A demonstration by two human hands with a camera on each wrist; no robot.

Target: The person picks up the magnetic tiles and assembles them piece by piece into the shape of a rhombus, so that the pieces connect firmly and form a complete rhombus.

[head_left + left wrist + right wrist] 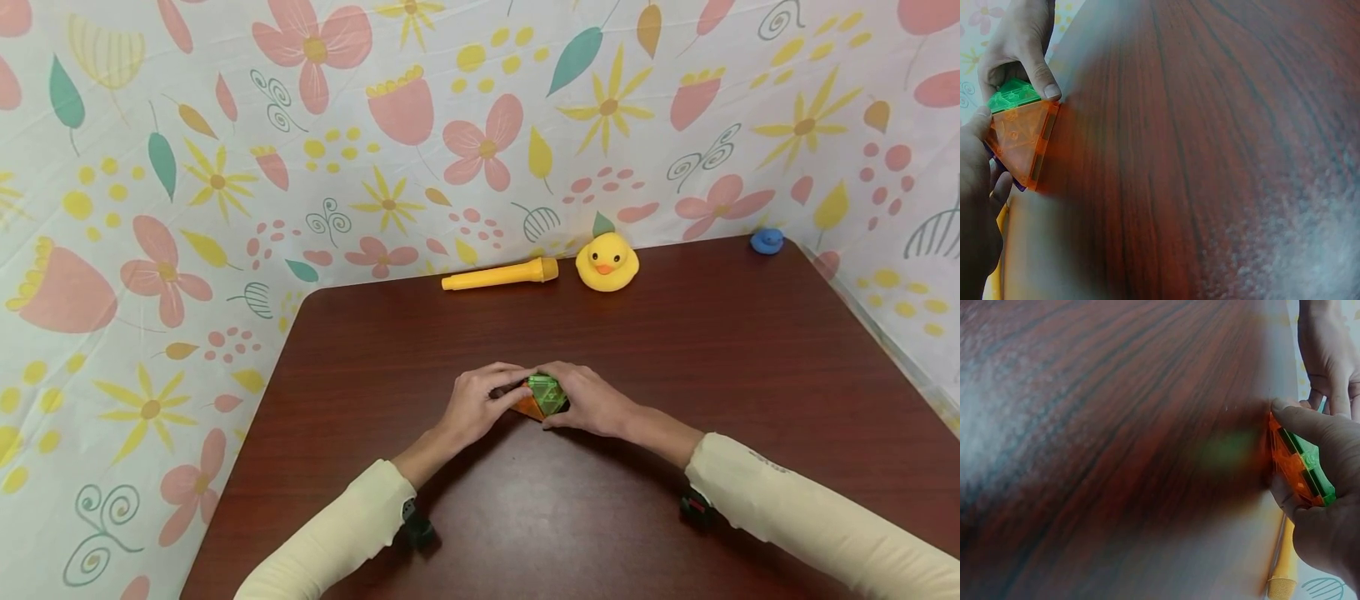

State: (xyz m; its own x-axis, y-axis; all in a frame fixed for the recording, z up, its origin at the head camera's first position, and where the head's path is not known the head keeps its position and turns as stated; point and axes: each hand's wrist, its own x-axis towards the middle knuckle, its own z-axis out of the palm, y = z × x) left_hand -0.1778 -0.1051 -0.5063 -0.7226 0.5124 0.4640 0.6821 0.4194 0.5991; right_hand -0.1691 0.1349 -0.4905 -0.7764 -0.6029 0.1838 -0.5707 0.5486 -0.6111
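In the head view, both hands meet around a small block of see-through magnetic tiles near the middle of the table. An orange tile [1019, 140] with a triangular outline faces the left wrist camera, and a green tile [547, 395] adjoins it. A purple edge [1019, 185] peeks out beneath the orange one. My left hand [472, 407] pinches the orange side between thumb and fingers. From the other side, my right hand [594, 402] grips the green part, its thumb at the near corner. Fingers hide the far side of the tiles.
Along the back of the dark wooden table [390, 350] lie a yellow toy microphone [498, 274], a yellow rubber duck [607, 262] and a small blue duck [767, 242]. A flower-patterned cloth [420, 175] hangs behind the table and along its sides.
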